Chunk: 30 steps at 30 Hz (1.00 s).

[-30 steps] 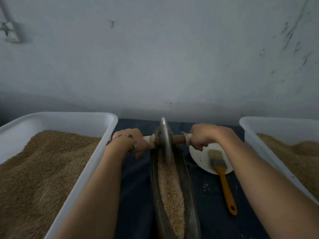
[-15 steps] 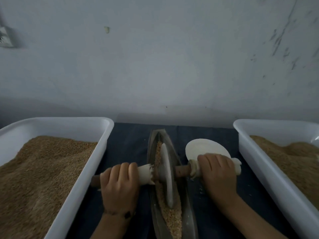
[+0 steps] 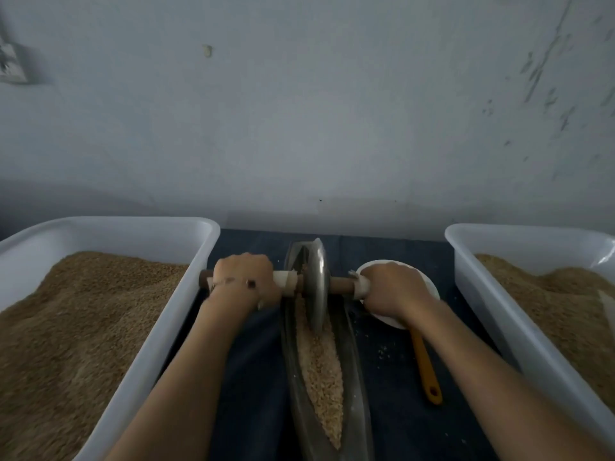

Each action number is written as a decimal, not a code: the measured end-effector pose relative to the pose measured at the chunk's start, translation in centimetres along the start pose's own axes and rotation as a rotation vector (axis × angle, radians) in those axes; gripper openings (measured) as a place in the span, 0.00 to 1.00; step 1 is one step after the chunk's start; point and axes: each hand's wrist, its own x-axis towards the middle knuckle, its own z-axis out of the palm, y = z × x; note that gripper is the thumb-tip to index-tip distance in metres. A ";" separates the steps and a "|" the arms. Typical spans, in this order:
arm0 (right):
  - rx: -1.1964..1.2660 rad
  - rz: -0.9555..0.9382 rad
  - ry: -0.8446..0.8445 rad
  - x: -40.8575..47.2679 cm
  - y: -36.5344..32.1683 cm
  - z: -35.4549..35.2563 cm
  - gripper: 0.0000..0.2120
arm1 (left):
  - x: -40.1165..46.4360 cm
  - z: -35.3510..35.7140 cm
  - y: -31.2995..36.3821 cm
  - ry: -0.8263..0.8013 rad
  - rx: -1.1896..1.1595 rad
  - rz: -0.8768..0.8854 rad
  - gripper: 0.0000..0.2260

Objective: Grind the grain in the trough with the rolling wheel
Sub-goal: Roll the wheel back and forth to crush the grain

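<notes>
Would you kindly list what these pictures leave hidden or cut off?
Head view only:
- Brush bristles: hidden under the right hand and forearm.
- Trough near end: cut off by the bottom edge.
- Left bin and right bin: cut off by the frame edges.
- Plate contents: covered by the right hand.

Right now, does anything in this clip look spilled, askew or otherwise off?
Only a minor spill: a few loose grain crumbs lie on the dark cloth between the trough and the orange brush handle. Otherwise the left hand and right hand grip the axle, and the wheel sits in the trough.
</notes>
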 end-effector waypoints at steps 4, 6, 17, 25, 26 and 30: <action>-0.213 -0.284 0.861 -5.4 0.4 4.4 0.10 | -7.2 4.9 0.3 0.623 -0.023 0.097 0.08; -0.224 -0.349 1.033 -6.6 0.9 5.1 0.12 | -9.4 6.4 0.6 0.821 -0.004 0.115 0.07; -0.098 -0.113 -0.031 -0.1 -0.5 -1.6 0.02 | -0.9 2.2 -0.5 0.149 -0.025 -0.056 0.09; -0.045 -0.075 0.074 -0.3 -0.9 -0.7 0.03 | -1.8 2.8 0.2 0.366 0.010 -0.049 0.09; -0.027 -0.083 0.129 -1.4 -0.6 -0.1 0.04 | -3.1 3.1 0.6 0.423 0.015 -0.039 0.10; -0.037 -0.136 0.257 -7.4 0.2 1.5 0.09 | -9.6 3.1 2.0 0.542 0.076 0.061 0.12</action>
